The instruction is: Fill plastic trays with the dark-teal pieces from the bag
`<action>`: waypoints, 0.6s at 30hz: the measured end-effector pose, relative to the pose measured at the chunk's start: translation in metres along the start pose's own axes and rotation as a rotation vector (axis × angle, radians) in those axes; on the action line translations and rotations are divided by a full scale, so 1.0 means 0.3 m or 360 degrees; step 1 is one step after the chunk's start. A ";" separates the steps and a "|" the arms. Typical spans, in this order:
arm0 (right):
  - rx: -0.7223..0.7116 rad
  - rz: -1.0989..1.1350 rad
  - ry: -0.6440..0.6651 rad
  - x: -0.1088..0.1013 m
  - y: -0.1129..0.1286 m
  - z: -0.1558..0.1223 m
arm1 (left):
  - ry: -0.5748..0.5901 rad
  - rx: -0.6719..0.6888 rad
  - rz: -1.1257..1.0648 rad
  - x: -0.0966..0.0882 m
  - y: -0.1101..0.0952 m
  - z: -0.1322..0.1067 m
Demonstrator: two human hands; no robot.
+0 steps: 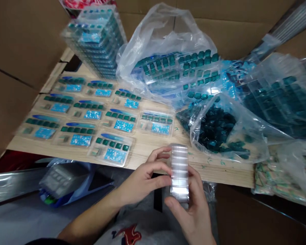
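In front of my body, above the table's front edge, I hold a block of clear ribbed plastic trays (179, 173) on end. My right hand (195, 207) wraps its lower right side, with the thumb at the bottom left. My left hand (145, 177) presses its fingertips and thumb against the left side of the block. Closest to my left hand on the table lies a filled clear tray (112, 149) with a row of dark green pieces, a blue pen-shaped stick and a blue patterned packet. Whether the block's compartments contain anything cannot be made out.
Several similar filled trays (83, 134) lie in rows on the wooden table (142, 151). A tall tray stack (97, 44) stands behind them. An open bag of dark green pieces (216, 127) and a large plastic bag (165, 37) of filled strips sit to the right.
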State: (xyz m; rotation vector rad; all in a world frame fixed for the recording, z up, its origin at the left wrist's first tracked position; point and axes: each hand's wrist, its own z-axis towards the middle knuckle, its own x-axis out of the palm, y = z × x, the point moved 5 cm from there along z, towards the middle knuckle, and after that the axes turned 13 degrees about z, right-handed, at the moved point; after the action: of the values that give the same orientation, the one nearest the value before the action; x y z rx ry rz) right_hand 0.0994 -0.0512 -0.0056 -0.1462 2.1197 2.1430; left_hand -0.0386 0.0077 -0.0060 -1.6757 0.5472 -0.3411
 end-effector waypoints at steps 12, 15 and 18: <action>-0.0030 -0.0289 -0.0379 -0.088 -0.036 -0.028 | -0.0297 -0.0322 -0.0487 -0.087 0.081 -0.067; 0.0042 -0.0254 -0.0468 -0.100 -0.046 -0.044 | -0.0263 -0.0421 -0.0767 -0.149 0.137 -0.074; 0.0081 -0.0190 -0.0542 -0.086 -0.032 -0.051 | -0.0273 -0.0400 -0.0658 -0.185 0.154 -0.071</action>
State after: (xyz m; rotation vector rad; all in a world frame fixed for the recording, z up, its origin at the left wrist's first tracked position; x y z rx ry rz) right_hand 0.1260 -0.0668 -0.0114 0.0895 1.9167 1.8887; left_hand -0.1039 0.0143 -0.0430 -2.0409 0.1133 -0.4335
